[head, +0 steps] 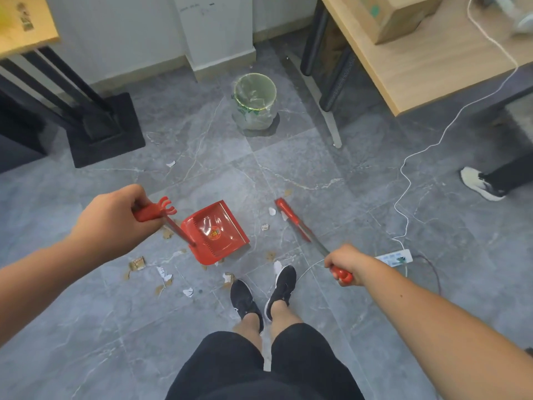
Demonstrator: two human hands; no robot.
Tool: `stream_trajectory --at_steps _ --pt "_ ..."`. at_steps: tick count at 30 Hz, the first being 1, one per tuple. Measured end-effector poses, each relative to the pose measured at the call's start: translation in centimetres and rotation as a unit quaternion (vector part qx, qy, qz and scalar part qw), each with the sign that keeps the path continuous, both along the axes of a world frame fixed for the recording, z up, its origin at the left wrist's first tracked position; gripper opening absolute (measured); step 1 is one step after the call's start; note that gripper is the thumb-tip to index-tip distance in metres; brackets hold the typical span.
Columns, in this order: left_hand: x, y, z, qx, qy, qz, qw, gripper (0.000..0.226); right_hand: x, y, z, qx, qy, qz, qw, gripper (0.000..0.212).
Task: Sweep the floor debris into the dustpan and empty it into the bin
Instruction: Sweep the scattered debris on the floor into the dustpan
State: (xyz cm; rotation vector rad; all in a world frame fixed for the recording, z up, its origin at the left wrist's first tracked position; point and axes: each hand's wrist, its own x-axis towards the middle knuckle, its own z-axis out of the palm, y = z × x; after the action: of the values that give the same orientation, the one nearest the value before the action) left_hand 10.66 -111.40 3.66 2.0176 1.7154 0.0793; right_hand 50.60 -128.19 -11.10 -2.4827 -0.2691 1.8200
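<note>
Your left hand (pixel 115 217) is closed around the red grip of the dustpan handle (pixel 153 212), at about 9 o'clock from the middle of the view, and the dustpan (pixel 216 232) sits on the grey floor (pixel 86 327) in the centre with its tray looking empty. Its mouth seems to open toward 4 o'clock, yet most of the debris (pixel 137 263), torn paper and cardboard bits, lies at 7 o'clock from the pan, behind its lip; if you sweep without turning the pan first, these pieces will probably slide past it or go under the edge. A few scraps (pixel 272 211) lie at 3 o'clock from the pan, near the broom (pixel 291 220). Your shoes (pixel 259 295) stand at 6 o'clock, just beside some pieces, so a step may press them flat onto the tile or kick them away. Your right hand (pixel 343 267) is clenched on the end of the broom handle, at about 4 o'clock. Just beside this hand, a white power strip (pixel 395 257) and its cable (pixel 403 180) lie on the floor; a wide stroke could catch the cable and pull it. The bin (pixel 255 101) waits at 12 o'clock, well apart, and its mouth is narrow, so a tilted pan may spill on the way or beside it.
</note>
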Motion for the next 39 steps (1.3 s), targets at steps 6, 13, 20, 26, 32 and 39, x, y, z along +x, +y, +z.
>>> stream_trajectory --at_steps 6,13,20,26,32,39 --pt "1.3 -2.1 0.8 -0.006 0.003 0.016 1.0 0.032 -1.2 -2.7 -0.4 0.001 0.014 -0.011 1.0 0.007" --pt "3.8 -6.7 2.8 0.01 0.019 0.047 0.999 0.035 -4.7 -6.1 0.7 0.011 0.096 -0.01 0.995 0.014" --pt "4.8 -12.3 3.8 0.03 0.037 0.103 0.994 0.036 -5.3 -7.0 0.2 0.02 0.145 0.013 0.989 0.022" --pt "2.4 -16.9 3.5 0.048 0.028 0.179 0.982 0.036 -5.0 -4.5 1.6 0.032 0.167 0.054 0.984 0.016" --pt "-2.1 -20.3 3.0 0.079 0.013 0.19 0.979 0.037 -6.9 -4.0 2.4 0.036 0.153 0.068 0.985 0.021" --pt "-8.8 -22.4 2.0 0.075 -0.013 0.196 0.978 0.039 -9.3 -6.4 2.9 0.052 0.096 0.031 0.994 0.015"
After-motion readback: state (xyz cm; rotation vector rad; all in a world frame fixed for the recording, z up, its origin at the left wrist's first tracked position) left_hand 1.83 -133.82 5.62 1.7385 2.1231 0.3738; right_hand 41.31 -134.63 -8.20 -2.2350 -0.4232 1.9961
